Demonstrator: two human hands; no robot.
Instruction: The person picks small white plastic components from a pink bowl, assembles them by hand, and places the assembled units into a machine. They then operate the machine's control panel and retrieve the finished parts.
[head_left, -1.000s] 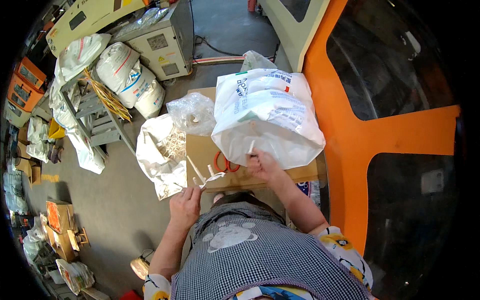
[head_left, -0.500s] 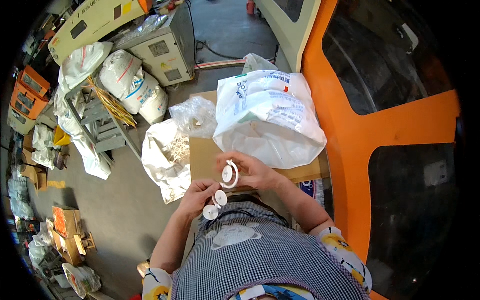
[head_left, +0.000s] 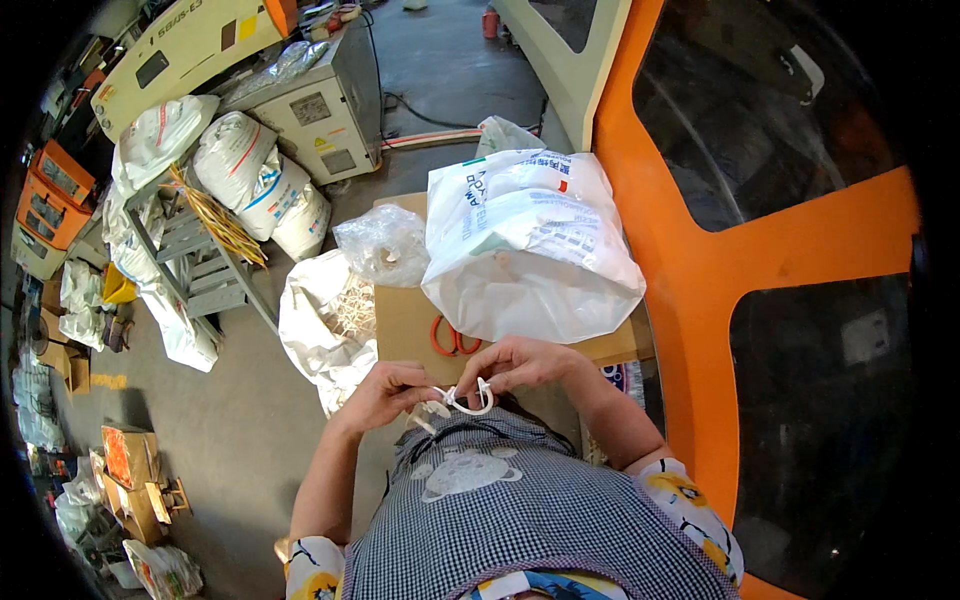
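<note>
Both my hands meet in front of my apron. My left hand (head_left: 392,393) is closed, its fingertips pinching a small white plastic piece with round discs (head_left: 430,410), seen partly edge-on. In the closed fingers of my right hand (head_left: 525,364) is a curved white plastic ring (head_left: 484,402). The two white parts touch or nearly touch between the hands; whether they are joined, I cannot tell. Just beyond my hands, scissors with red handles (head_left: 455,338) lie on the cardboard (head_left: 400,325).
A large white printed plastic bag (head_left: 530,260) sits on the cardboard, beside a clear plastic bag (head_left: 385,243). To the left, an open white sack (head_left: 325,310) holds thin off-white scraps. An orange machine (head_left: 690,270) stands close on my right, a grey step stool (head_left: 205,255) further left.
My right hand has come down and closer to my left, bringing the ring to the discs. The discs have turned edge-on. The red scissor handles now show on the cardboard.
</note>
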